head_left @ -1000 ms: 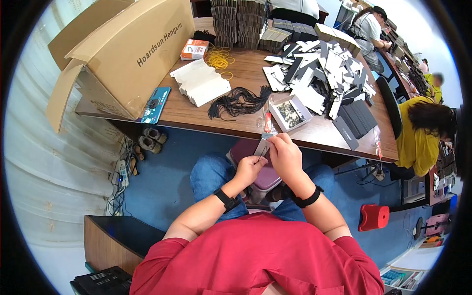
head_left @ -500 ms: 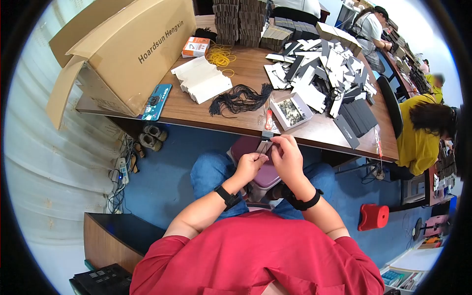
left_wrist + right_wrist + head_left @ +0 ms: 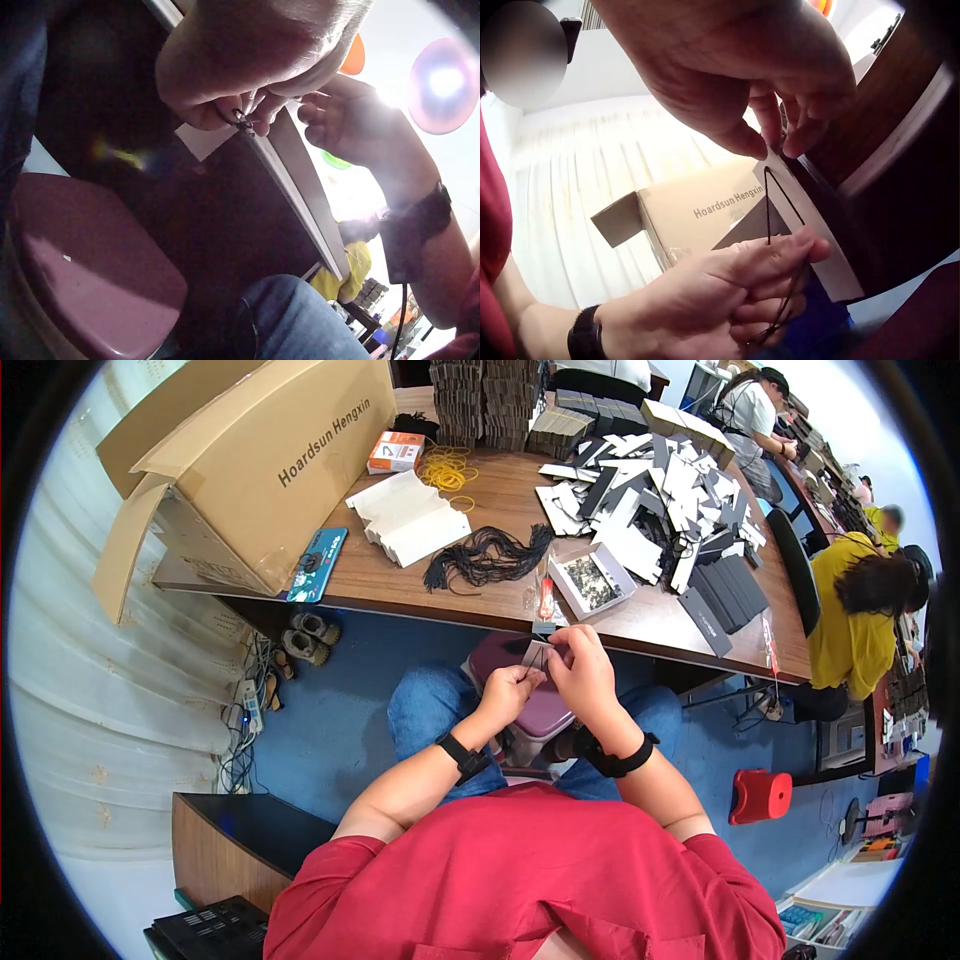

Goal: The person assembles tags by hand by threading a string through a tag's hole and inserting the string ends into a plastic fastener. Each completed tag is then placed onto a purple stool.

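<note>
A light card strip (image 3: 821,251) with a black cord (image 3: 768,206) threaded through its top end is held between the hands. My left hand (image 3: 508,692) pinches the card and the cord's lower part, also visible as the lower hand (image 3: 727,289) in the right wrist view. My right hand (image 3: 585,672) has thumb and fingers at the card's upper end, where the cord passes through; in the right wrist view this hand (image 3: 742,75) pinches there. In the left wrist view, the left hand (image 3: 255,52) partly covers the card (image 3: 202,142).
On the table (image 3: 400,595) lie black cords (image 3: 488,557), a small box of parts (image 3: 592,582), a pile of cards (image 3: 640,500), white folded card (image 3: 408,520) and a carton (image 3: 270,470). A stool (image 3: 540,710) stands below the hands. People sit at the right.
Both hands stay close together around the card, with slight shifts of the right fingers at its upper end. The person in yellow at the right has moved their head.
</note>
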A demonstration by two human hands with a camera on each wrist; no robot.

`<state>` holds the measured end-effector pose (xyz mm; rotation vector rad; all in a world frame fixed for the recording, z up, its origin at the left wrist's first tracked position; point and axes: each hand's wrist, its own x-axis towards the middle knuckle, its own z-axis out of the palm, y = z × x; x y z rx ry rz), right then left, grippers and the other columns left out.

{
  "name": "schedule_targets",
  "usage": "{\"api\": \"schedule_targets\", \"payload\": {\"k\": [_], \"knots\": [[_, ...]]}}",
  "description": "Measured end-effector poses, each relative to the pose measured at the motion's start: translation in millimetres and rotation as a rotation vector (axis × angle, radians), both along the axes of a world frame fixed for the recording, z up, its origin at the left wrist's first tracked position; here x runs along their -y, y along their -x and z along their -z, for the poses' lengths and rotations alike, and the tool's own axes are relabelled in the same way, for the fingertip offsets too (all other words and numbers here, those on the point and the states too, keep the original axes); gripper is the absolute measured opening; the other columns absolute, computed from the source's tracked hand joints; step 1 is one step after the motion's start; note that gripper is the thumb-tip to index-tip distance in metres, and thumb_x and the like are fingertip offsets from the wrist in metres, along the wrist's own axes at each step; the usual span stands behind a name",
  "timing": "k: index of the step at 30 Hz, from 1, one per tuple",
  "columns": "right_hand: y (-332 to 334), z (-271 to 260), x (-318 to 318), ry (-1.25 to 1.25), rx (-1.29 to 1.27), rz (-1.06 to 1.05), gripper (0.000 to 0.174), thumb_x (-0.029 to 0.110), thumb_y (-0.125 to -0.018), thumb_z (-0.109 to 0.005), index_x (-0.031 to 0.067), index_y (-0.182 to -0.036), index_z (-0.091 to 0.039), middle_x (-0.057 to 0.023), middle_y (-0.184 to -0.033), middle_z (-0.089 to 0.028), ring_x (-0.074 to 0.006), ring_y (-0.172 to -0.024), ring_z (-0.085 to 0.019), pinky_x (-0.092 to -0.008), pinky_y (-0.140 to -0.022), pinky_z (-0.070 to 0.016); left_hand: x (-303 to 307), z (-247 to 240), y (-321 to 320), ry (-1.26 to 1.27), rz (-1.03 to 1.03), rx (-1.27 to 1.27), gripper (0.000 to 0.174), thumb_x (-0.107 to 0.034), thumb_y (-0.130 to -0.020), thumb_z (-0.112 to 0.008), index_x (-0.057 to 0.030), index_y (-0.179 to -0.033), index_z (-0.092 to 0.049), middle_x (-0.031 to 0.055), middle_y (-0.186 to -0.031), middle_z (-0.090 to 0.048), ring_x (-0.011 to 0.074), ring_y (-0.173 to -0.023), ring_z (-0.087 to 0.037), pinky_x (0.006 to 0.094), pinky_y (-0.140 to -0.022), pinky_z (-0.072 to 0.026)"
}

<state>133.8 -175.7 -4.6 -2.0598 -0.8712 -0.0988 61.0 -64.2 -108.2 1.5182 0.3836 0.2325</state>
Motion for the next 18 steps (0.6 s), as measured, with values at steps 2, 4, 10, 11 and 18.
{"api": "schedule_targets", "payload": {"k": [2,4,10,11,18], "knots": [[-1,2,-1,0.004,-0.036,0.011,0.016,0.006,-0.076,-0.065,0.0032,-0.091,-0.059,-0.008,-0.082,-0.057,-0.0183,-0.06,-0.055,-0.0292,-0.057,-0.0455,0,-2,0,-0.01,-0.001,-0.005,0.016,-0.015,-0.088,-0.061,-0.0002,-0.087,-0.068,-0.004,-0.058,-0.051,0.004,-0.054,-0.042,0.0221,-0.049,-0.0355],[-2,7,-1,0.006,-0.08,0.011,0.016,0.01,-0.077,-0.066,0.0049,-0.091,-0.059,-0.009,-0.08,-0.058,-0.022,-0.061,-0.058,-0.0327,-0.058,-0.0466,0,-6,0,-0.045,-0.005,0.001,0.016,-0.015,-0.088,-0.062,-0.0002,-0.087,-0.068,-0.0035,-0.059,-0.052,0.0044,-0.054,-0.042,0.0225,-0.049,-0.0361],[-3,11,-1,-0.07,-0.104,0.021,0.012,0.011,-0.077,-0.066,0.0044,-0.086,-0.062,-0.009,-0.078,-0.059,-0.0217,-0.063,-0.059,-0.0308,-0.059,-0.0473,-2,-7,1,-0.03,0.009,-0.049,0.016,-0.015,-0.087,-0.062,0.0001,-0.088,-0.068,-0.0017,-0.061,-0.054,0.0055,-0.056,-0.045,0.0234,-0.052,-0.0383],[-2,11,-1,-0.058,-0.084,0.026,0.012,0.01,-0.077,-0.066,0.0042,-0.086,-0.062,-0.009,-0.078,-0.059,-0.0216,-0.063,-0.059,-0.0306,-0.059,-0.0473,-2,-8,1,-0.014,0.009,-0.065,0.016,-0.015,-0.087,-0.062,0.0001,-0.088,-0.068,-0.0015,-0.062,-0.055,0.0055,-0.057,-0.045,0.0234,-0.052,-0.0386],[-6,17,-2,-0.135,-0.039,-0.028,0.01,0.005,-0.077,-0.066,0.0042,-0.085,-0.061,-0.0083,-0.082,-0.058,-0.0225,-0.066,-0.06,-0.0302,-0.059,-0.0478,2,-1,2,0.083,0.023,0.001,0.015,-0.012,-0.09,-0.058,-0.0006,-0.091,-0.068,-0.0065,-0.064,-0.053,0.0026,-0.052,-0.039,0.0197,-0.047,-0.0296]]}}
